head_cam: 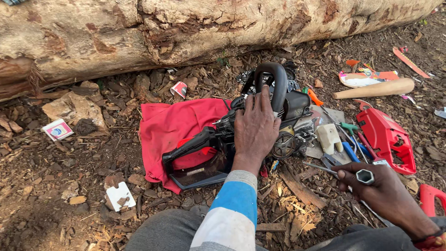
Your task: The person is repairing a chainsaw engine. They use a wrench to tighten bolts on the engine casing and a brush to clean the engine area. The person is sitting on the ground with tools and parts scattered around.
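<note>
Chainsaw [260, 130] lies under the flat, open left hand [254, 128]; right hand [383, 193] pinches a socket wrench [357, 175].

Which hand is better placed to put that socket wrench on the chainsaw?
Right. The right hand already grips the socket wrench, its hex end free, beside the chainsaw. The left hand lies flat on the saw, likely steadying it.
</note>
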`<state>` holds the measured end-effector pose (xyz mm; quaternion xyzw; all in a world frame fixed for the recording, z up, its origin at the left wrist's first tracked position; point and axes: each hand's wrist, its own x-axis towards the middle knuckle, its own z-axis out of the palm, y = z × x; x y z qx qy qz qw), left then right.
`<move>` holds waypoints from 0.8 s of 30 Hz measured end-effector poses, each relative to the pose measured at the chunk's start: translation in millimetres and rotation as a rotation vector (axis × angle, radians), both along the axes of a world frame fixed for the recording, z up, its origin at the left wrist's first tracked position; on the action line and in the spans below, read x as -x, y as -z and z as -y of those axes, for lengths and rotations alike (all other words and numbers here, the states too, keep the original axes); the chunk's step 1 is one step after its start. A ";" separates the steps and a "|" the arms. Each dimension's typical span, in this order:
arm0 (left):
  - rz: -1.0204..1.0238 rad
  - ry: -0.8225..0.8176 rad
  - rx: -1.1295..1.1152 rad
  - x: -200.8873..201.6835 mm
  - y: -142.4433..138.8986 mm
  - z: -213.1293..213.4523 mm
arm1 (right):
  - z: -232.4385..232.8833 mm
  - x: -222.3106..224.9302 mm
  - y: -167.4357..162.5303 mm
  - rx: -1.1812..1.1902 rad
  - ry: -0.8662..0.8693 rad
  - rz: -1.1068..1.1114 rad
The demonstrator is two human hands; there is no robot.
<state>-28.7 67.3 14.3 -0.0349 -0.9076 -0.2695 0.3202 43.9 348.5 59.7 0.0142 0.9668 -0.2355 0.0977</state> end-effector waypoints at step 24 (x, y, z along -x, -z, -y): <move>0.004 -0.004 0.025 4.3 4.8 -1.4 | -6.9 -1.1 -6.5 -0.432 -0.294 -0.280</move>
